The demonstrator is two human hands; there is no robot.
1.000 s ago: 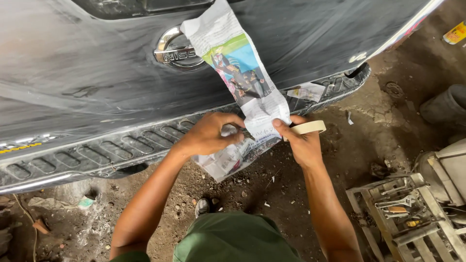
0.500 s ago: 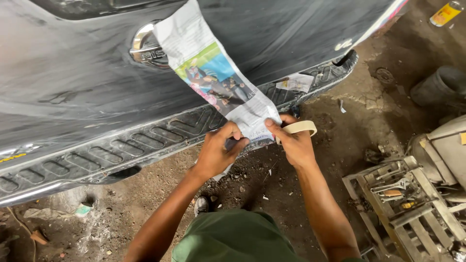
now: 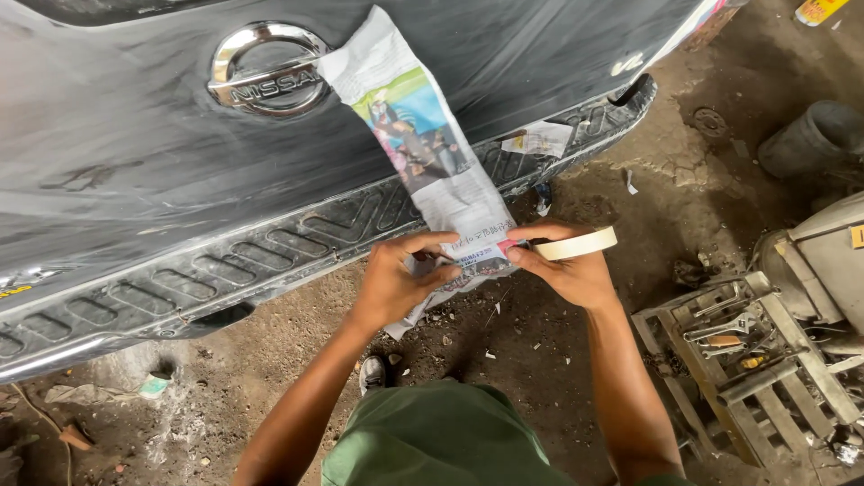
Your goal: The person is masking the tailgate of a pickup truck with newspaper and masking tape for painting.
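Observation:
A long strip of printed newspaper hangs down the dark grey rear panel of a car, next to a chrome emblem. My left hand pinches the strip's lower end from the left. My right hand grips the same end from the right and carries a roll of cream masking tape looped around its fingers. Both hands meet just below the ribbed rear bumper step.
A wooden crate with wrenches and other tools stands on the dirt floor at the right, beside a grey bucket and a pale metal housing. More paper is tucked at the bumper's right. My shoe shows below.
The view has swung so the emblem now shows fully at upper left. My hands have stayed on the strip's lower end, a little lower and farther right in the picture.

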